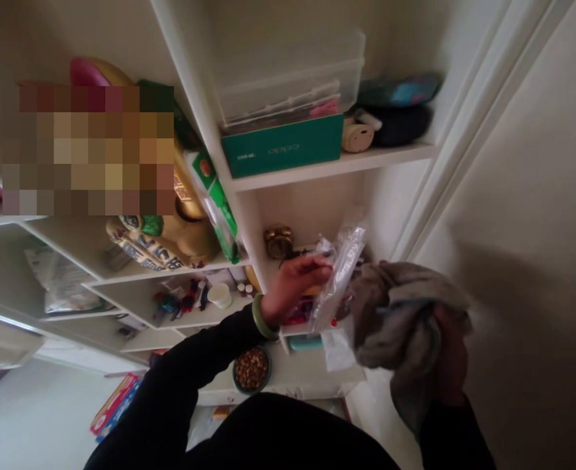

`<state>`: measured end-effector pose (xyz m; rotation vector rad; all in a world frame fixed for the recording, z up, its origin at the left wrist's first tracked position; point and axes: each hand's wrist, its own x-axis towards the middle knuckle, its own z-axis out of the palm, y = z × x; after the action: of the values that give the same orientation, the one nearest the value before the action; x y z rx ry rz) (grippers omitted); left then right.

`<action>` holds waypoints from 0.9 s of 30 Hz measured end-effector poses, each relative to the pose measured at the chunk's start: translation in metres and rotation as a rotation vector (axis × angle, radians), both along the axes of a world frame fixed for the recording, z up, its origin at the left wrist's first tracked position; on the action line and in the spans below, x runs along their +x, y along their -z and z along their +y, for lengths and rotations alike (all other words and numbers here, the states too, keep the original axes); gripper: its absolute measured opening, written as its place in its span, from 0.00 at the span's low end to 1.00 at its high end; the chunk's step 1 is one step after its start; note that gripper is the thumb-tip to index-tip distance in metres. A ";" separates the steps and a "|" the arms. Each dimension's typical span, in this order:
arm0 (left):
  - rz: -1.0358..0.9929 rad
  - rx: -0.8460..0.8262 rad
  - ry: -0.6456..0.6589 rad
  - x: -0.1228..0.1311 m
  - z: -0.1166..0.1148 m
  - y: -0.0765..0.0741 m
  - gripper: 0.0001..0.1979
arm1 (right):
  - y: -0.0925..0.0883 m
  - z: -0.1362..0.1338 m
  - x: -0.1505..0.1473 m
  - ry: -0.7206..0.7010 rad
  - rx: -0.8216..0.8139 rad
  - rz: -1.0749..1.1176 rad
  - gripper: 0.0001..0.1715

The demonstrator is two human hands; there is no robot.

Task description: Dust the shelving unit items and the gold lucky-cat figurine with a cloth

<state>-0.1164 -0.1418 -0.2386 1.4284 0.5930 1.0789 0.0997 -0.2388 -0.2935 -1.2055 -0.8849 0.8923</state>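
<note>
My left hand reaches into a white shelf compartment and pinches a clear plastic packet, which stands tilted up from the shelf. A green bangle circles that wrist, and the sleeve is black. My right hand is closed around a bunched grey cloth, held just right of the packet and in front of the shelf. Most of its fingers are hidden by the cloth.
The white shelving unit holds a green box, clear plastic bins, a small brass clock, a gold figurine and small bottles. A bowl of nuts sits on a lower ledge. A plain wall stands at the right.
</note>
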 end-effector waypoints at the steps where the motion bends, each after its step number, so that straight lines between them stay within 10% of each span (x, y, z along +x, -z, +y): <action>1: -0.006 -0.002 0.004 0.009 0.001 0.004 0.26 | 0.002 0.005 -0.011 0.032 0.036 0.056 0.38; 6: 0.031 0.178 -0.101 0.042 -0.007 0.035 0.23 | -0.004 0.020 -0.059 0.142 0.188 0.166 0.35; 13: 0.351 0.359 -0.148 0.021 -0.022 0.063 0.18 | -0.039 0.040 -0.054 0.277 0.364 0.268 0.31; 27: 0.297 0.220 -0.169 0.011 -0.017 0.082 0.18 | 0.002 0.044 -0.086 0.278 0.231 0.074 0.34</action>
<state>-0.1058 -0.1591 -0.3205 1.7741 0.8394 1.0967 0.0134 -0.1944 -0.2952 -1.0564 -0.7176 0.5897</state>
